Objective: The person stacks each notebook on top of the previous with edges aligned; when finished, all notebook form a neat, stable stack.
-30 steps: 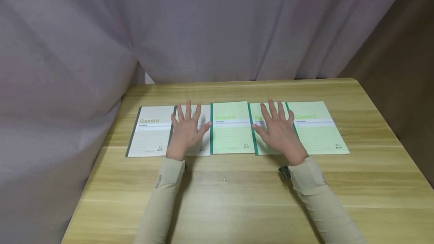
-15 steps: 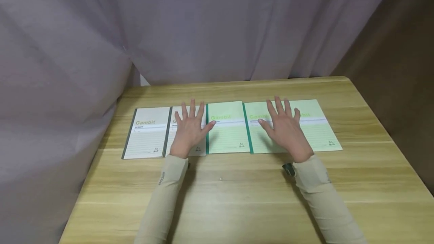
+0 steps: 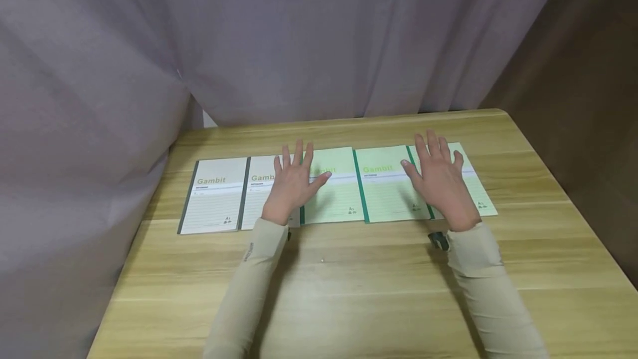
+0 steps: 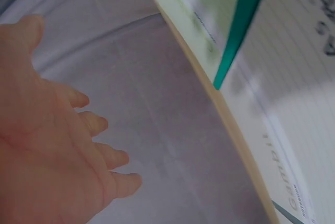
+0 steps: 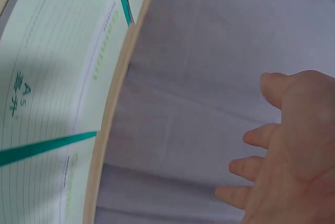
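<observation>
Two white notebooks lie at the left of a row: the outer white notebook (image 3: 214, 204) and the inner white notebook (image 3: 257, 204), both with dark spines. To their right lie three pale green ones with green spines: the left green notebook (image 3: 334, 204), the middle green notebook (image 3: 386, 198) and the right green notebook (image 3: 484, 206). My left hand (image 3: 291, 190), fingers spread, hovers over the inner white and left green notebooks. Above the middle and right green notebooks hovers my right hand (image 3: 443, 187), fingers also spread. Both wrist views show bare palms, apart from the covers.
The notebooks rest on a wooden table (image 3: 349, 303) with light grain. Behind it hangs a grey curtain (image 3: 299, 37), which also falls along the left side. A brown cloth (image 3: 588, 115) hangs on the right. Dark straps show at both sleeve cuffs.
Both hands have moved rightward along the row, staying spread, and the right hand has also gone slightly farther back. The view has shifted a little; the notebooks keep their order.
</observation>
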{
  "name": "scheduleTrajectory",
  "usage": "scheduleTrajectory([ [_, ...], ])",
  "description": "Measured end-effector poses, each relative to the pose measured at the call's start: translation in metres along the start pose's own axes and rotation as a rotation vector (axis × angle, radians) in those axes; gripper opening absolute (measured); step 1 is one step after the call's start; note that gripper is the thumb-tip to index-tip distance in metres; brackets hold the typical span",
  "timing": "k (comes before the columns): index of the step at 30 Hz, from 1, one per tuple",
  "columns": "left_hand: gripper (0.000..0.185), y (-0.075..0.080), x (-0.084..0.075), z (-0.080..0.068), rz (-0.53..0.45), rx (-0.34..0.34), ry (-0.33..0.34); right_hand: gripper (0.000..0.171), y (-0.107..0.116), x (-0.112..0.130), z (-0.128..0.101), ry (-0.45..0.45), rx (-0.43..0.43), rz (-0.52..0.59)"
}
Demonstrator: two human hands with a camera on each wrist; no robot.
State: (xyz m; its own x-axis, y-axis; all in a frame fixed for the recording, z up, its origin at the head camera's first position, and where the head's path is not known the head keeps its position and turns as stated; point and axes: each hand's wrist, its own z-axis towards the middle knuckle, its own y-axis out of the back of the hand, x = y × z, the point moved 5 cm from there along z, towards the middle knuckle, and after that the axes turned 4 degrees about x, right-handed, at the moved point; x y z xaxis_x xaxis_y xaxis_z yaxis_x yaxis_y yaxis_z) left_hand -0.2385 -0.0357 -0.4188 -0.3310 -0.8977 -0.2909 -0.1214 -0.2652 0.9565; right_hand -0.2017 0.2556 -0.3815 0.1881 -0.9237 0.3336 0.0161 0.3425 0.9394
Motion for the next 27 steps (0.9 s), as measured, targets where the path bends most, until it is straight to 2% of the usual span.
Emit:
scheduleTrajectory([
  [8,0.088,-0.001,-0.014,0.008,0.013,0.023,-0.016,0.072,0.011,-0.016,-0.007,-0.018,-0.062,0.02],
  [15,0.09,-0.002,-0.027,0.015,-0.013,0.017,-0.047,0.074,0.018,-0.028,-0.008,-0.063,-0.07,0.03],
  [27,0.093,-0.015,-0.051,0.026,-0.064,0.046,-0.087,0.075,0.021,-0.042,-0.013,-0.101,-0.074,0.054],
])
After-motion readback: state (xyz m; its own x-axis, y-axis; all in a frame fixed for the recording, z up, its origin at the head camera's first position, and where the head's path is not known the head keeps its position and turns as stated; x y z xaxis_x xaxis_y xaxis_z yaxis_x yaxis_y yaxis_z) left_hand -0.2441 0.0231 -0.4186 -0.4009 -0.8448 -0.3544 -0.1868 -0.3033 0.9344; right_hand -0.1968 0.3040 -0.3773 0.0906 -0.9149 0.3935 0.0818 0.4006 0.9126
